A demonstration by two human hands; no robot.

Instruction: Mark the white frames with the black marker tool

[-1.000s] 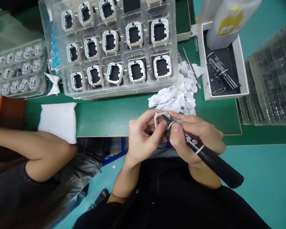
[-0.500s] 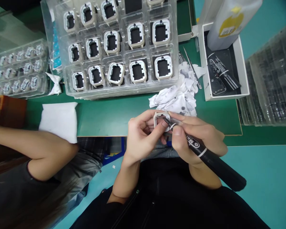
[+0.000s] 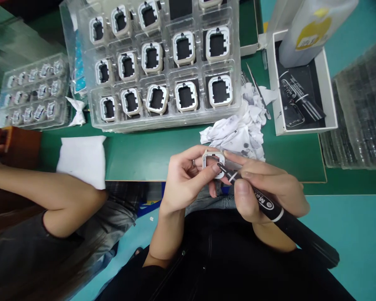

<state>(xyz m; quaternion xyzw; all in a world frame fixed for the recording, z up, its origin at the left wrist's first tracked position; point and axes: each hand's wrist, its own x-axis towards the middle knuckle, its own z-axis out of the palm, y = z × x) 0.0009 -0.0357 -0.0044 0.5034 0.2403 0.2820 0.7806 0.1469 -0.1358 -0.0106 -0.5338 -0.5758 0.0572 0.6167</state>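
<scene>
My left hand [image 3: 186,179] pinches a small cream square frame [image 3: 212,158] between thumb and fingers, just over the near edge of the green mat [image 3: 150,152]. My right hand [image 3: 269,188] grips a thick black marker [image 3: 278,215], its tip touching the frame's inner edge. Both hands sit above my lap, in front of a clear plastic tray [image 3: 163,119] that holds several similar cream frames with black centres.
A crumpled ink-stained white cloth [image 3: 238,131] lies behind my hands. A white box [image 3: 301,125] with dark parts and a bottle [image 3: 310,29] stands at the right, stacked clear trays [image 3: 360,117] beyond it. Another person's arm [image 3: 47,196] rests at the left by a white pad [image 3: 81,161].
The marker has slid back a little toward the lower right while its tip stays at the frame. My left hand keeps its grip on the frame; the view shifted slightly.
</scene>
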